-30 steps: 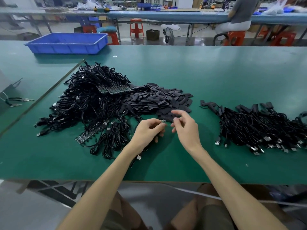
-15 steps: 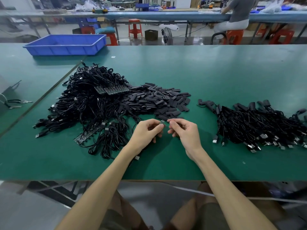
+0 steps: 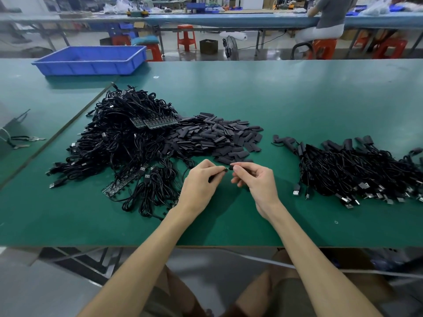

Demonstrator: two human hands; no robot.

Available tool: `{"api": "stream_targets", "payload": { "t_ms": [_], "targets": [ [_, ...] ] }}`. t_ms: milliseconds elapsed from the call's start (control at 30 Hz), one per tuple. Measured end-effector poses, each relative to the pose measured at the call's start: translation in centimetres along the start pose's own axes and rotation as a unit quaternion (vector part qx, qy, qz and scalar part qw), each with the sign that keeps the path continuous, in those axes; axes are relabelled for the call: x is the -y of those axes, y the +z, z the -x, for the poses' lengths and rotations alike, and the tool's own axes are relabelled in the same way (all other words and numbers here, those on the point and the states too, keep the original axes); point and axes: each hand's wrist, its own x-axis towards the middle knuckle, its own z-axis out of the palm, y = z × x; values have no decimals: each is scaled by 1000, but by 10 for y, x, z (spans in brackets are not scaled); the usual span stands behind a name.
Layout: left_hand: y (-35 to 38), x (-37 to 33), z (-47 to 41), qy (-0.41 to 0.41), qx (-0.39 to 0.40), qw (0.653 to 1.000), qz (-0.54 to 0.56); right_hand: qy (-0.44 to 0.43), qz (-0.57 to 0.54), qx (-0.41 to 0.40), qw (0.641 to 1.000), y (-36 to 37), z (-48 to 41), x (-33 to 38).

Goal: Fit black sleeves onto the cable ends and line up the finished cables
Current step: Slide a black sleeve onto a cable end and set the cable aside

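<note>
Nearer together than before, the right hand [image 3: 257, 183] is pinching a black sleeve [image 3: 233, 167] just beside the cable end [image 3: 225, 169] the left hand [image 3: 201, 183] is pinching above the table [image 3: 297, 99], and the sleeve, probably light and soft, is asking for an edge grip.

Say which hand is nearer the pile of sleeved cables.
Right. The right hand, pinching a sleeve, sits left of that pile; the left hand, holding a cable end, is farther left.

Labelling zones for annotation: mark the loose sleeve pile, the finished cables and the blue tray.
loose sleeve pile [image 3: 215, 136], head view, middle of the heap.
finished cables [image 3: 348, 170], head view, centre of the tangle.
blue tray [image 3: 87, 68], head view, near side wall.
</note>
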Motion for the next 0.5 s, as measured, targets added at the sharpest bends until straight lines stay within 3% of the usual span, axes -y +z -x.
{"api": "stream_targets", "payload": {
  "t_ms": [500],
  "targets": [
    [-9, -10, 6, 29, -30, 998, -52, -11, 9, 37, 999, -1, 3, 1]
  ]
}}
